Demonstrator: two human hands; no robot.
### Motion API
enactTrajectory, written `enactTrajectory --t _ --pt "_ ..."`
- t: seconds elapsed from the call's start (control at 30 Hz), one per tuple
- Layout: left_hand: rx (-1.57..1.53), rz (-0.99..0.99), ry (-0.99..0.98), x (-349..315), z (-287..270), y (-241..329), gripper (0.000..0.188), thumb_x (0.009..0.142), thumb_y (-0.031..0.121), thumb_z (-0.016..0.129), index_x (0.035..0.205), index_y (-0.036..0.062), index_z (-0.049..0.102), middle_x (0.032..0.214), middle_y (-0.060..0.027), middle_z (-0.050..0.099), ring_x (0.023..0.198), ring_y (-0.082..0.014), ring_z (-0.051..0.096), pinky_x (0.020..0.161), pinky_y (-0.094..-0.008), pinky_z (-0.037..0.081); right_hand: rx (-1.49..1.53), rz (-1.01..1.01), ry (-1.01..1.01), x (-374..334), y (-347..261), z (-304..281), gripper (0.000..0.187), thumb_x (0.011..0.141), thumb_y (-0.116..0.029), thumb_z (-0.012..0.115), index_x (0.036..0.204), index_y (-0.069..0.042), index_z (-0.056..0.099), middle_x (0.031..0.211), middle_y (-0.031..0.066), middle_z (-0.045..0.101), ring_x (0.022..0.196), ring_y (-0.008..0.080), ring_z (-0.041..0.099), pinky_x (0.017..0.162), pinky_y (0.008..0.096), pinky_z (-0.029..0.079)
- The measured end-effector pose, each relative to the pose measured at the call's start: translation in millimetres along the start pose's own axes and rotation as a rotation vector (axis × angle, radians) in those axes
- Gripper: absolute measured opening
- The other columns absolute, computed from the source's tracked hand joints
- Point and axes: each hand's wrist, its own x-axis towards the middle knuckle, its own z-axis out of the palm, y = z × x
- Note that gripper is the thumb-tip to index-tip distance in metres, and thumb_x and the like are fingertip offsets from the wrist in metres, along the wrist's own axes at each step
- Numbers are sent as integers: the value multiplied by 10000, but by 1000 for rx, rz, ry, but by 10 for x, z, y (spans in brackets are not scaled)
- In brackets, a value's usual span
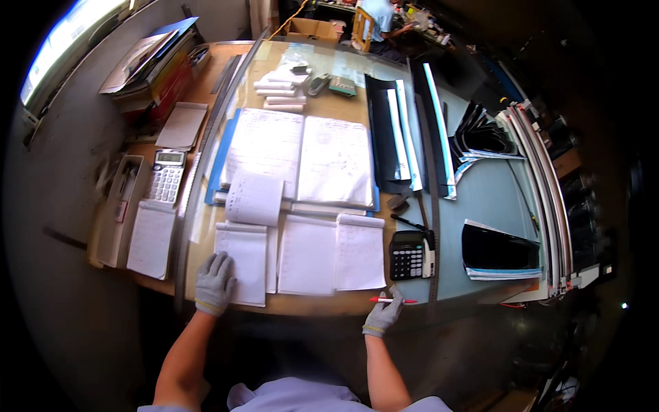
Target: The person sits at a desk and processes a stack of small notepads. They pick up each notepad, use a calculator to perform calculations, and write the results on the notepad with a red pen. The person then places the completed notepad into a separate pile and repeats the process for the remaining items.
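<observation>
My left hand point(215, 283), in a grey knit glove, lies with its fingers stretched out over the left edge of a small notepad point(246, 257). That notepad's upper sheet point(255, 198) is flipped up over the lower edge of a large open ledger point(264, 147). Near the table's front edge, my right hand point(383, 316), gloved as well, grips a red and white pen point(392, 300) held almost level. More notepads, one point(307, 254) in the middle and another point(360, 253) to its right, lie between the hands. A black calculator point(410, 255) sits just beyond my right hand.
Black sheet pieces with pale edges point(501, 250) lie at the right, beside long metal rails point(549, 199). A silver calculator point(166, 177) and a long box point(122, 209) stand at the left. White rolls point(278, 89) are at the back. Another person point(379, 27) sits beyond the table.
</observation>
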Motion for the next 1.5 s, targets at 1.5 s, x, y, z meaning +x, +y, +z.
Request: enactTrajectory --t 1.5 --pt "-44 10 3 10 16 -82 503 846 233 712 1291 14 633 1377 -199 599 1264 -442 549 1083 -534 428 152 -384 -169 754 -778 901 670 648 -65 899 1257 -60 620 1316 157 610 1267 345 554 1085 453 465"
